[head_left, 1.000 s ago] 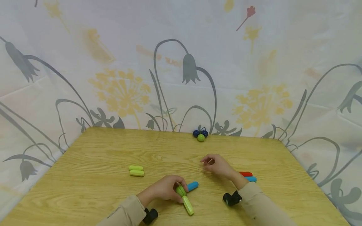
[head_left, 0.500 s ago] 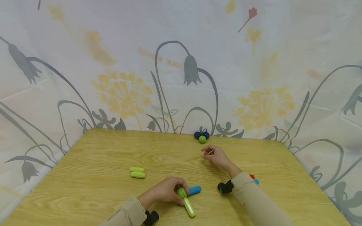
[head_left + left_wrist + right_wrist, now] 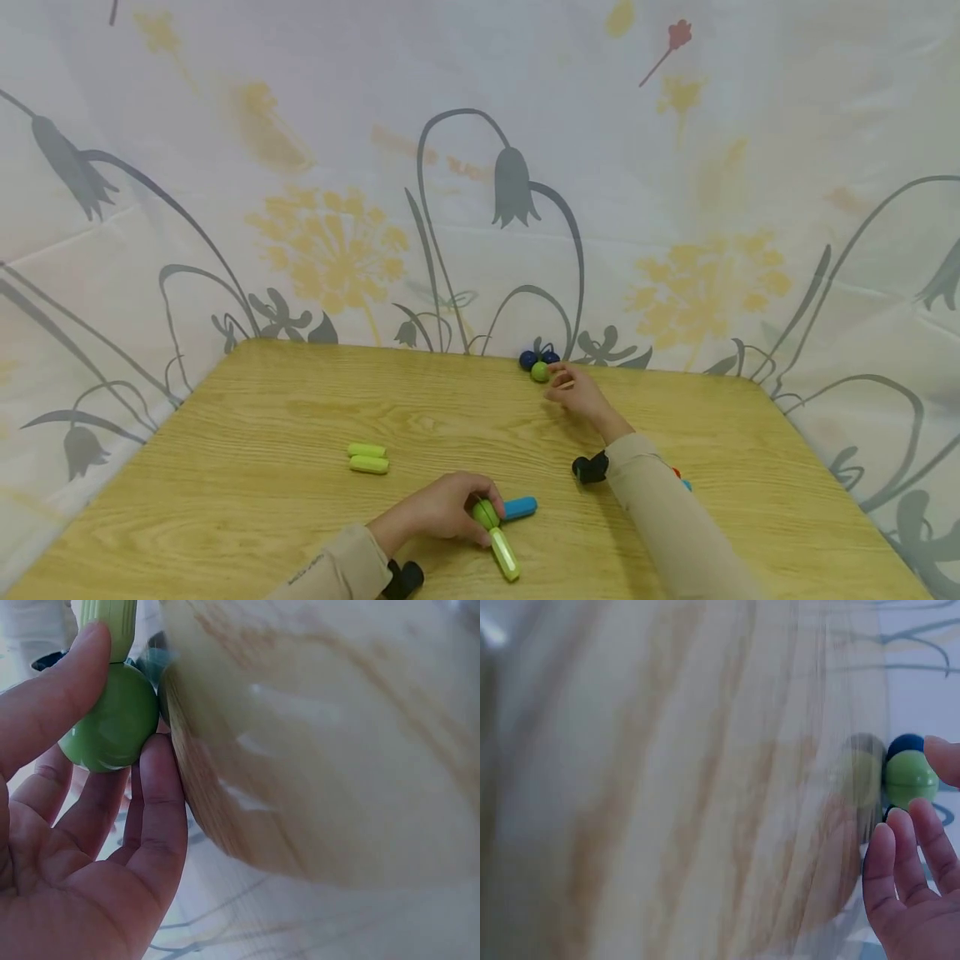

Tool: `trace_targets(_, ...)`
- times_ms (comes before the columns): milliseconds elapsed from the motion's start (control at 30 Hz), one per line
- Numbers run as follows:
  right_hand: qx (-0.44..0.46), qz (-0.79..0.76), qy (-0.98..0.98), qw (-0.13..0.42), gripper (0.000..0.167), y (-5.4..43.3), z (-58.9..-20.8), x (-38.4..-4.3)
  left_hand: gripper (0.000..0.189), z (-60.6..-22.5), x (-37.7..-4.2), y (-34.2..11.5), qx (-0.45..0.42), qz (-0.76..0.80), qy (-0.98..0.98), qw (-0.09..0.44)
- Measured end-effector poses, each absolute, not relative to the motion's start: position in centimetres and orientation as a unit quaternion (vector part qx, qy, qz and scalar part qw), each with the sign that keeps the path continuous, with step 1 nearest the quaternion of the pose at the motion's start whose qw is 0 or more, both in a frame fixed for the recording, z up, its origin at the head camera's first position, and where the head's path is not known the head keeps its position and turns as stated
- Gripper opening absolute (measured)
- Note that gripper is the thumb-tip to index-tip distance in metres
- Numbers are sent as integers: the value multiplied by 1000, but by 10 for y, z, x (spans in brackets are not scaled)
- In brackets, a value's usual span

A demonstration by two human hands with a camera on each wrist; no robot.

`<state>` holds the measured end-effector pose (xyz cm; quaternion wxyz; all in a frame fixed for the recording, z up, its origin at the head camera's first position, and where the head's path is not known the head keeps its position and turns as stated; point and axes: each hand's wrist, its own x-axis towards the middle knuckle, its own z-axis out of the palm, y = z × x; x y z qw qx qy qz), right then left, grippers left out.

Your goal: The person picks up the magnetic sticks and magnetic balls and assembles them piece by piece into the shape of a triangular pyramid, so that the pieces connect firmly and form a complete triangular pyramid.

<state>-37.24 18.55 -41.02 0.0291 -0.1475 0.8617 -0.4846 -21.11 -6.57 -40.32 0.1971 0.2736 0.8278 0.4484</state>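
My left hand [image 3: 447,508] grips a green ball [image 3: 486,514] near the table's front; in the left wrist view the thumb and fingers surround that ball [image 3: 116,724]. A blue stick [image 3: 520,507] and a yellow-green stick [image 3: 505,555] extend from it. At the back edge, my right hand [image 3: 581,393] reaches beside another green ball [image 3: 539,372], with dark blue balls [image 3: 528,360] behind it. The right wrist view has the thumb and fingers [image 3: 883,859] spread around this second ball [image 3: 911,780]; whether they touch it I cannot tell.
Two yellow-green sticks [image 3: 368,464] lie side by side on the wooden table [image 3: 285,400], left of centre. Ends of a red and a blue stick [image 3: 686,485] show past the right sleeve [image 3: 667,508]. A flowered cloth [image 3: 450,250] hangs behind the table.
My right hand has moved forward to the balls at the back edge, its sleeve now covering most of the red and blue sticks. The left hand keeps its hold on the green ball.
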Motion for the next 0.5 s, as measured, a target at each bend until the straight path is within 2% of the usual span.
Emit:
trace_targets(233, -145, -453, 879, 27, 49, 184, -410, -382, 24, -404, -211, -65, 278, 448, 827, 196)
trace_targets(433, -138, -442, 885, 37, 38, 182, -410, -383, 24, -404, -212, -66, 274, 449, 827, 197)
trace_targets(500, -138, -448, 882, 41, 40, 181, -410, -382, 24, -404, -212, -66, 272, 448, 829, 197)
